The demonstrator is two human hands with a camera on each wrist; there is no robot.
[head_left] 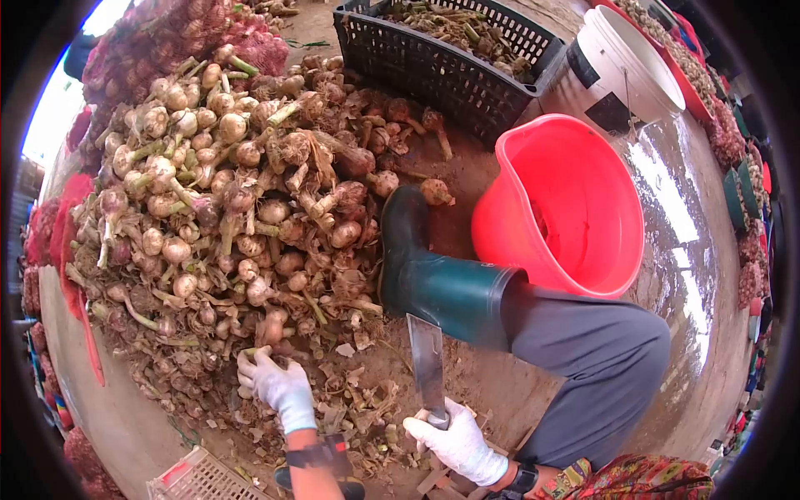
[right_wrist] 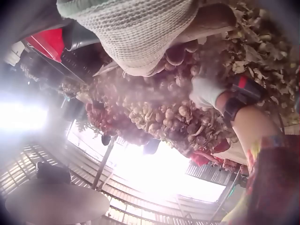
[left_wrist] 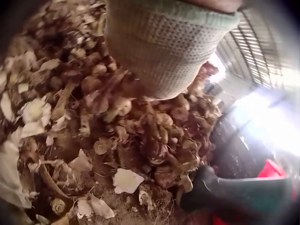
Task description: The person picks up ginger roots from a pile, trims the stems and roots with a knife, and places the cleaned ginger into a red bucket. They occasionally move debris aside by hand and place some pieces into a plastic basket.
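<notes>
In the head view my gloved left hand is at the lower edge of a heap of garlic bulbs. Its fingertips are right at a reddish garlic bulb with a stalk; I cannot tell whether they pinch it. The left wrist view shows mostly the glove cuff, which hides those fingers. My gloved right hand grips the handle of a broad-bladed knife, blade pointing up and away, beside the boot. In the right wrist view the glove covers most of the grip.
A green rubber boot stands between the heap and a red tub. Behind are a black crate of stalks and a white bucket. Cut trimmings litter the ground, with a pale plastic crate at lower left.
</notes>
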